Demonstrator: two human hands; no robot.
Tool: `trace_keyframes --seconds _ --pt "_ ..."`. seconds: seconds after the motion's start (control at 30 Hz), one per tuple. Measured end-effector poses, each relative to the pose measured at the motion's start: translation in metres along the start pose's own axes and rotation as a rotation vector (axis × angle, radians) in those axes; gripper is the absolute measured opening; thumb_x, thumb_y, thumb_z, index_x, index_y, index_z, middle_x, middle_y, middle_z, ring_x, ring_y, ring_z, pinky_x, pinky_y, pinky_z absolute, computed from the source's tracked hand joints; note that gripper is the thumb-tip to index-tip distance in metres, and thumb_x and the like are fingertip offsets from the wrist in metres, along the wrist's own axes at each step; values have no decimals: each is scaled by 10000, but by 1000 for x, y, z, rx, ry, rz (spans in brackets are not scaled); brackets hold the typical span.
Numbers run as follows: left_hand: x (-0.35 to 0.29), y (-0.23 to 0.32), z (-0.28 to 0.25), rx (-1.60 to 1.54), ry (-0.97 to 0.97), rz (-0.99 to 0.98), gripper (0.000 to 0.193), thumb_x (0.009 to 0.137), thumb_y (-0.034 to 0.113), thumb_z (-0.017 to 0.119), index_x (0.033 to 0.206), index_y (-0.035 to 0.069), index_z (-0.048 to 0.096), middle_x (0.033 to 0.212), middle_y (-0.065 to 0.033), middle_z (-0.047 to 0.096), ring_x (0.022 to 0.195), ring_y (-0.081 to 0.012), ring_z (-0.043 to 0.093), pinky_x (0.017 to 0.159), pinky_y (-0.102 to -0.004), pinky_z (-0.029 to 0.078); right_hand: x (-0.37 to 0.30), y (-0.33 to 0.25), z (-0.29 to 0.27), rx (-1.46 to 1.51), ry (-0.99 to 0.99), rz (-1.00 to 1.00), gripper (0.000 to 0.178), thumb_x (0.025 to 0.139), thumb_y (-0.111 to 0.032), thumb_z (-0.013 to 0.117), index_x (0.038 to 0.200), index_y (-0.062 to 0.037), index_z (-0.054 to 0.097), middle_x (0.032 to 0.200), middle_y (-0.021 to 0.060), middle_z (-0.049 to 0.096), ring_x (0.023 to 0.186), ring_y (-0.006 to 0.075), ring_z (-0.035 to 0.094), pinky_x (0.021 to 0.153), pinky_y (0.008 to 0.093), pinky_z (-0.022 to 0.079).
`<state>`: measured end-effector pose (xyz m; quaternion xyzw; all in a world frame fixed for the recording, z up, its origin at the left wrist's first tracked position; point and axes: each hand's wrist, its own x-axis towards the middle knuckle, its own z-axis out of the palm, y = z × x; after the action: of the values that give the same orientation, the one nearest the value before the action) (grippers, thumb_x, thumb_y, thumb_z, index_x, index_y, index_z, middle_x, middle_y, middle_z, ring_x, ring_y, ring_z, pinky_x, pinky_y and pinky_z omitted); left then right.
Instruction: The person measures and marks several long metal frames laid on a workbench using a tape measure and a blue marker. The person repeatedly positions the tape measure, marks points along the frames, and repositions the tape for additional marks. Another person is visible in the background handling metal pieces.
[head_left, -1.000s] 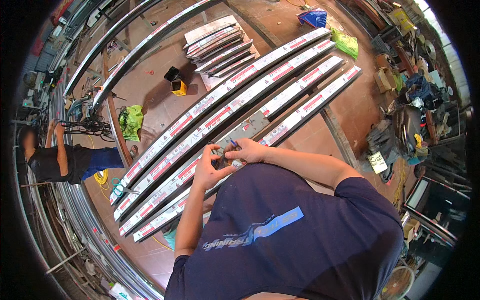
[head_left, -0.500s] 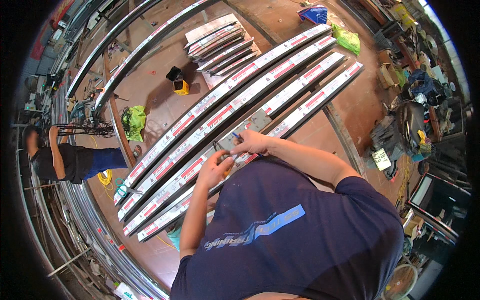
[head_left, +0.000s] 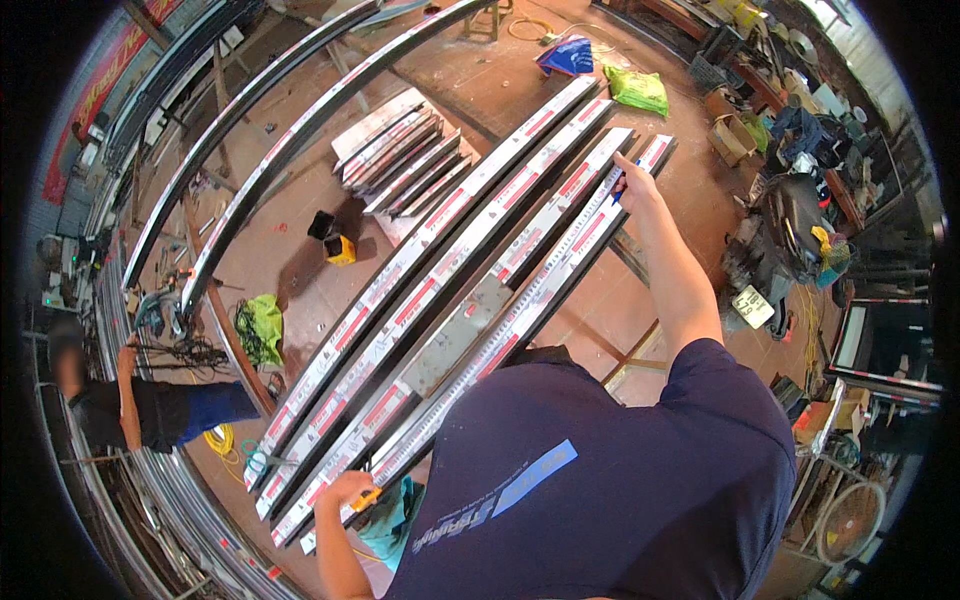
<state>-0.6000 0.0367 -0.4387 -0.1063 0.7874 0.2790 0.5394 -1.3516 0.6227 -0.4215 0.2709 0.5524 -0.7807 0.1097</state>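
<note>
A tape measure (head_left: 366, 498) with a yellow case is in my left hand (head_left: 347, 488), fingers closed on it, by the near left end of the nearest long bar (head_left: 497, 350). Its pale blade (head_left: 533, 300) runs out along that bar. Toward the bar's far right end, my right hand (head_left: 637, 184) pinches a blue pen (head_left: 617, 195) and is at the blade's end; the exact fingertip contact is too small to see. A grey flat plate (head_left: 460, 335) lies across the second bar, between my hands.
More white-and-red wrapped bars (head_left: 440, 215) lie parallel beyond. Scissors (head_left: 258, 463) rest at their left ends. A stack of short pieces (head_left: 400, 150), a yellow-black box (head_left: 340, 249) and green bags (head_left: 637, 92) sit farther off. A co-worker (head_left: 150, 412) is at the left, a motorbike (head_left: 790, 225) at the right.
My hands, close together before, have spread far apart: the left toward the bars' left end, the right toward their far right end. The tape blade now stretches between them.
</note>
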Motion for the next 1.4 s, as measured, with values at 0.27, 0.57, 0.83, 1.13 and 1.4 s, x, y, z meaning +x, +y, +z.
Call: trace_keyframes --seconds 0.27,0.57,0.83,1.13,1.4 --pt "6 52 0 -553 127 -334 430 1053 394 856 1264 20 873 1049 -94 864 888 -205 788 815 -379 614 0 28 -9 166 90 -82 225 1107 -268 833 1055 -65 752 811 49 700 580 171 586 497 387 457" --pt "57 98 -51 24 422 124 377 1109 423 711 1191 108 900 1178 -156 870 1038 -361 828 942 -450 638 -97 167 55 -185 -178 65 295 1108 -310 798 972 -71 693 729 5 604 522 146 525 443 365 383" --pt "92 146 -78 -251 387 -46 459 1098 480 723 1115 55 895 1111 -188 866 1053 -355 822 921 -451 611 -149 185 64 203 -64 153 326 1175 -359 692 971 -109 648 789 -10 612 564 92 522 481 308 375" --pt "98 174 -96 -407 421 -120 500 1056 481 769 1070 -6 881 993 -229 840 935 -308 816 848 -450 590 -122 166 39 -615 -39 -148 306 1058 -276 772 878 -28 775 809 76 767 723 180 723 689 411 558" --pt "75 175 -123 -180 466 -77 491 1014 503 778 1085 30 888 994 -224 851 958 -356 832 886 -463 602 -66 132 24 -647 209 -104 303 967 -311 811 1007 -18 880 1015 217 868 1004 363 849 927 488 641"
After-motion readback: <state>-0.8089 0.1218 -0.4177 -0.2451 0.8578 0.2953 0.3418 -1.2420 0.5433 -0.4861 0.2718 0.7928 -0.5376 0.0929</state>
